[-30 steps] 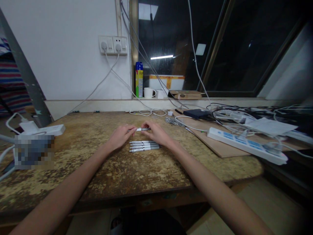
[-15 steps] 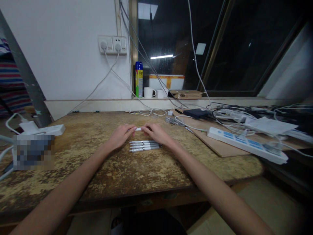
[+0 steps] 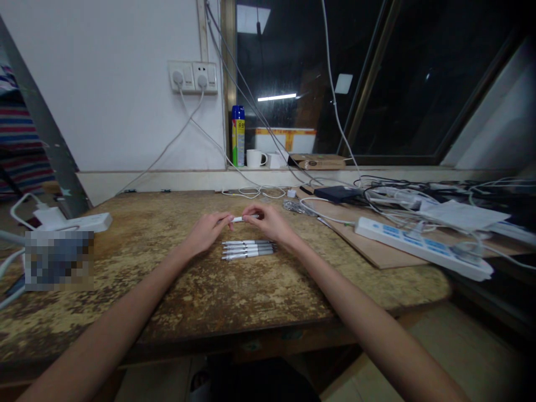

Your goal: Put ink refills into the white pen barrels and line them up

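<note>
Between my two hands a white and grey pen is held level, its ends partly covered by fingers. The fingertips of my left hand are closed on its left end. My right hand pinches it farther right, with the fingers curled over it. Just below, on the worn wooden table, several similar white and grey pens lie side by side in a row, their tips to one side. My right wrist is close to the right ends of that row.
On the right a white power strip rests over a brown board among tangled cables. Another power strip sits at the left. Along the sill stand a spray can, a white mug and a cardboard box.
My right hand has shifted its hold on the pen, with its fingers now more arched and raised. My left hand and the row of pens stay in place.
</note>
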Demonstrator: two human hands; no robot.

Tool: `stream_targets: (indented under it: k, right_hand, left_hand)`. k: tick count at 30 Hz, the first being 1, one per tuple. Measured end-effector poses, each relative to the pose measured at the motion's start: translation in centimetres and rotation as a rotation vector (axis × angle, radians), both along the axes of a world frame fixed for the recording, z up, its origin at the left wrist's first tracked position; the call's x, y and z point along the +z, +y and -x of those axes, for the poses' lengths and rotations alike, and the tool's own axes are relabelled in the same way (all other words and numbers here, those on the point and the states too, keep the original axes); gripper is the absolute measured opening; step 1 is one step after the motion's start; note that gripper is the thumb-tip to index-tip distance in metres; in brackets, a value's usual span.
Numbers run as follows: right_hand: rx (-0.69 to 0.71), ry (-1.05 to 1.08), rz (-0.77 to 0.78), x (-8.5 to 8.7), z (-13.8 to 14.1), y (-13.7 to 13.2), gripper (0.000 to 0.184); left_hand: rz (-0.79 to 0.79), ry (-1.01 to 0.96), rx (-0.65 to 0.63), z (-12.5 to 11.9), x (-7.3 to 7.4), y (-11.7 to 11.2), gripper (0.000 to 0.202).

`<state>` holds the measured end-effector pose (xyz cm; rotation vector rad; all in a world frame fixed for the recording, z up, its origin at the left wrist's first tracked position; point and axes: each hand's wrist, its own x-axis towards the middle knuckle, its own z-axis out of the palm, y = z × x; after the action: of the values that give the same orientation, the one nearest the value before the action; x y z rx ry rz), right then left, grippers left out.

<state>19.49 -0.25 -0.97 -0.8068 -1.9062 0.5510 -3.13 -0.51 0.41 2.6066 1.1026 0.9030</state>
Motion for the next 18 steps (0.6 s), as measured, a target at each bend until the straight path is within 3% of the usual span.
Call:
stream_targets:
  k: [6,13,18]
  right_hand:
    - [-0.11,0.095,0.0,0.2,-0.3,0.1,0.018]
    - [-0.093,0.202,0.096,-0.1,-0.8,1.1,0.022]
    - [-0.148,0.243,0.148,-0.3,-1.2,1.5,0.021]
  left_hand:
    - [0.053,-0.035,0.025,0.3,0.1,0.3,0.051]
    - [0.087,-0.15,-0.109,0.5,-0.2,0.5,0.04]
    - [0.044,-0.121,-0.113,0.6,-0.5,0.8,0.04]
